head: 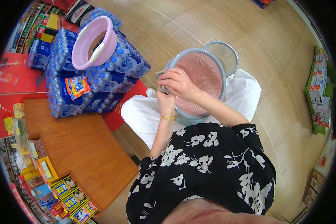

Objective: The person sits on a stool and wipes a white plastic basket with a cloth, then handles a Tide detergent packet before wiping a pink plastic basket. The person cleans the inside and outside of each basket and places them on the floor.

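A small grey cloth (164, 89) is bunched between my two hands, most of it hidden by the fingers. My left hand (167, 101) grips it from below, a gold bracelet on the wrist. Over the top, the fingers of my right hand (178, 84) close on the same cloth. Both hands are at the left rim of a pink perforated plastic wastebasket (204, 72) with a grey rim, which stands tilted between my knees. Just beyond it is a grey mesh wastebasket (222, 51), partly hidden behind the pink one.
At left, shrink-wrapped bottled-water packs (100, 84) carry a pink plastic basin (112, 47) and an orange Tide detergent bag (77, 86). A wooden counter (81, 140) stands nearer, with packaged goods (70, 196) along its edge. Stacked boxes (319, 84) line the right; tiled floor (162, 25) lies ahead.
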### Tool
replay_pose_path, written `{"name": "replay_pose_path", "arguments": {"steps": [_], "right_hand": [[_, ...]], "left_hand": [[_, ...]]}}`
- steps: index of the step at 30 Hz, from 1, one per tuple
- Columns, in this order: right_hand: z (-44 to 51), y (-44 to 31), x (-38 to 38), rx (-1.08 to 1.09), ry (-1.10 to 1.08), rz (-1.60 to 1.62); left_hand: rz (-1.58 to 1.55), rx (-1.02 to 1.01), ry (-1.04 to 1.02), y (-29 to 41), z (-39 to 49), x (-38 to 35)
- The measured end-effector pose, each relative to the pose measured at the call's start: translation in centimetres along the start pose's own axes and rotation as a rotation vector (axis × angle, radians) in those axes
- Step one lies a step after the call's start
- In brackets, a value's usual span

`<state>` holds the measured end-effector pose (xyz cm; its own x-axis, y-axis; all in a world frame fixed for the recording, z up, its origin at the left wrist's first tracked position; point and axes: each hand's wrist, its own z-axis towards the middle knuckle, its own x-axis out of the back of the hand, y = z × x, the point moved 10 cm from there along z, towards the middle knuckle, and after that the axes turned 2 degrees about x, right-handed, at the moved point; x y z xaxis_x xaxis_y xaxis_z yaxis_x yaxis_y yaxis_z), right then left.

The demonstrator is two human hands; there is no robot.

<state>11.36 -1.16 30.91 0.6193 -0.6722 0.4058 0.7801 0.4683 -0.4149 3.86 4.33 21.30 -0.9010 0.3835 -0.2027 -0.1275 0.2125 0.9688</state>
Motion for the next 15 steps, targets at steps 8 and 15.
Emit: {"name": "replay_pose_path", "arguments": {"steps": [8,15], "right_hand": [[2.8,5.7,5.5,0.001,0.189,-0.44],[1.0,9.6,8.7,-0.176,0.113,-0.349]], "left_hand": [[-0.058,-0.061,-0.085,1.7,-1.4,0.8],[0.091,-0.336,-0.125,6.7,-1.3,0.4]]}}
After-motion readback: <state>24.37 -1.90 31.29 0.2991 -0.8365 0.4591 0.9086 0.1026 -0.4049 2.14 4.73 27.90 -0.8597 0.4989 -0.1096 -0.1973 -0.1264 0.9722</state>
